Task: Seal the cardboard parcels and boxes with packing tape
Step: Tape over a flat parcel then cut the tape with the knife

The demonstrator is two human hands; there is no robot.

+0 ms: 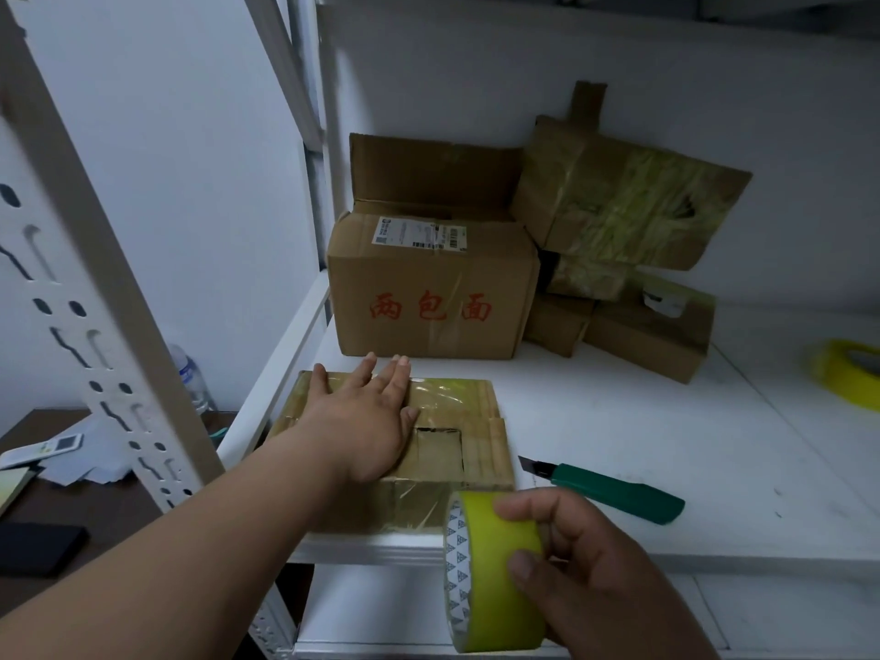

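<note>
A flat cardboard parcel point(457, 450) wrapped in yellowish tape lies at the front left of the white shelf point(666, 421). My left hand point(366, 421) rests flat on its top, fingers spread and pointing away from me. My right hand point(595, 564) grips a yellow-green roll of packing tape point(485, 574) just in front of the parcel's near edge, over the shelf lip. A strip of clear tape seems to run from the roll onto the parcel's front face.
A green utility knife point(614, 488) with its blade out lies right of the parcel. Behind stands an open brown box with red characters point(428, 297), beside a pile of taped parcels point(624, 216). A second yellow tape roll point(852, 378) sits far right. A shelf post point(95, 288) rises at left.
</note>
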